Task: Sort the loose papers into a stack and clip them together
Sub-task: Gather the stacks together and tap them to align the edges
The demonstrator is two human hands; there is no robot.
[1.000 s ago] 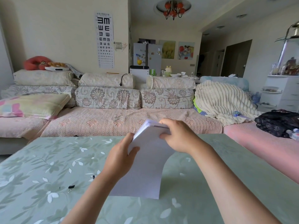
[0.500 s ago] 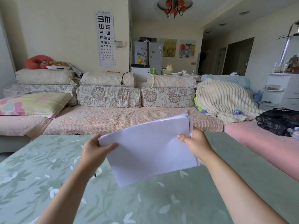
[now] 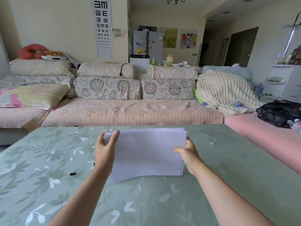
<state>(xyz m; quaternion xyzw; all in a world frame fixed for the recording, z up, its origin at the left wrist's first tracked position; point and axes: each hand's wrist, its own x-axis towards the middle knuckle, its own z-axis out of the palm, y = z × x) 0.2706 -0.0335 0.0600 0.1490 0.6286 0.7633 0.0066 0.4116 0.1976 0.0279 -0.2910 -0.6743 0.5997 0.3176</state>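
A stack of white papers (image 3: 147,152) stands on its long edge on the green leaf-patterned table (image 3: 228,176), turned landscape. My left hand (image 3: 105,152) grips the stack's left side, thumb on the front near the top corner. My right hand (image 3: 189,156) grips the right side, thumb on the front sheet. A small black binder clip (image 3: 72,174) lies on the table to the left of my left forearm. Another small clip (image 3: 93,164) peeks out just beside my left wrist.
A long sofa (image 3: 130,115) with floral cushions runs beyond the table's far edge. A pink-covered seat (image 3: 268,141) borders the table's right side, with a black bag (image 3: 280,112) on it.
The stack was turned from upright portrait to landscape and lowered until its bottom edge met the table. Both hands moved apart to its two short sides.
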